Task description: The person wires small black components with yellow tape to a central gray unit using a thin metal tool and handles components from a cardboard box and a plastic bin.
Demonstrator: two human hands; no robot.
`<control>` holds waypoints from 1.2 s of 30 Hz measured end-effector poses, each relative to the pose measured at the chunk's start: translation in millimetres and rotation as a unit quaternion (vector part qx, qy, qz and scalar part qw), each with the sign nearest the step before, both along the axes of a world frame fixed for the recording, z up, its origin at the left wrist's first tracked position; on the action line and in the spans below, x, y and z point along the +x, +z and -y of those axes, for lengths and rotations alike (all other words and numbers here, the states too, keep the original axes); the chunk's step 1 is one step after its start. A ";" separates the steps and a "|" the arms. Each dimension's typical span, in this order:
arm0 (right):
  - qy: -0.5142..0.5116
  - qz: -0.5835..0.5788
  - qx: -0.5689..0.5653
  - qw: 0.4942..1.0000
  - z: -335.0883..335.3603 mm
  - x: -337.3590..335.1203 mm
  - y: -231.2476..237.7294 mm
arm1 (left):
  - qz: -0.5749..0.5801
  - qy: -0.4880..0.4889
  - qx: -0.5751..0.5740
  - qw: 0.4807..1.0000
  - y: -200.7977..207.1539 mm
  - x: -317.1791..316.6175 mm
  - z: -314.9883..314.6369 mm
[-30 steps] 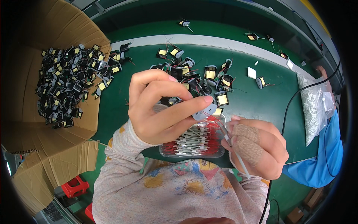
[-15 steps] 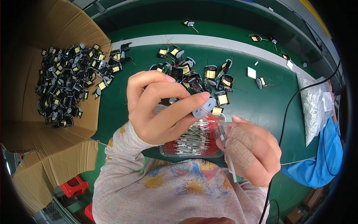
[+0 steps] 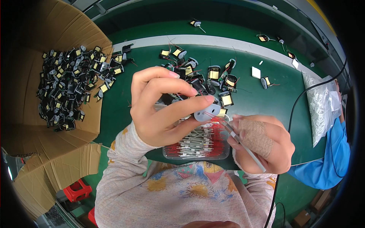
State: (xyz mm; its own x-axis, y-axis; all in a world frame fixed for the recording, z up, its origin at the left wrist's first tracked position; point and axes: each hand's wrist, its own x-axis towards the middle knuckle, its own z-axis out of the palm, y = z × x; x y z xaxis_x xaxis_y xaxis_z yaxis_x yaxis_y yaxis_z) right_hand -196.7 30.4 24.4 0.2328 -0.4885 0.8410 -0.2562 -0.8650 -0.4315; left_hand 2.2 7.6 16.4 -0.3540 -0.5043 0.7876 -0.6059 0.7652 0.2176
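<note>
Left hand (image 3: 163, 108) pinches a grey-faced part (image 3: 207, 113) above a tray (image 3: 227, 151); right hand (image 3: 270, 146) grips a slim grey-white rod (image 3: 254, 158).
Cardboard box (image 3: 72, 23) heaped with wired assemblies (image 3: 68, 124); the clear tray holds red-and-white leads (image 3: 195, 141); bare green tabletop (image 3: 272, 104); bag (image 3: 327, 89) of white pieces (image 3: 316, 106) by its right edge.

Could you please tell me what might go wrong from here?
The thin red wires run from the grey, rounded plastic part in the left hand toward the slim pale-grey rod in the right hand, so they might strain if pulled. A clear plastic tray of white, red-wired rods sits below, so a dropped rod could get mixed in.
</note>
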 end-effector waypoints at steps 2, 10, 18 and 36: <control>-0.010 0.009 0.007 1.000 -1.4 0.0 1.1 | 0.002 -0.003 0.003 1.000 0.8 0.4 0.0; -0.038 -0.041 -0.027 0.998 -7.8 3.8 0.2 | 0.033 0.037 -0.035 0.998 -2.3 -0.6 -3.1; -0.032 -0.031 -0.033 0.998 -4.5 6.3 -0.9 | 0.063 0.063 -0.091 0.992 -5.6 -3.0 -2.2; 0.026 0.007 -0.017 0.999 0.0 1.4 0.8 | 0.001 0.003 0.001 1.000 1.4 1.2 -3.0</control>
State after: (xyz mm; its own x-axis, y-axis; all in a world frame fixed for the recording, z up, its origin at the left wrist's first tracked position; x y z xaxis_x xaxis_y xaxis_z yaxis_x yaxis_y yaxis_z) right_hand -195.2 30.4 25.1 0.2449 -0.4468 0.8605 -0.2040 -0.8914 -0.4047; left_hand 3.4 10.5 17.8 -0.3530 -0.5078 0.7858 -0.6102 0.7616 0.2181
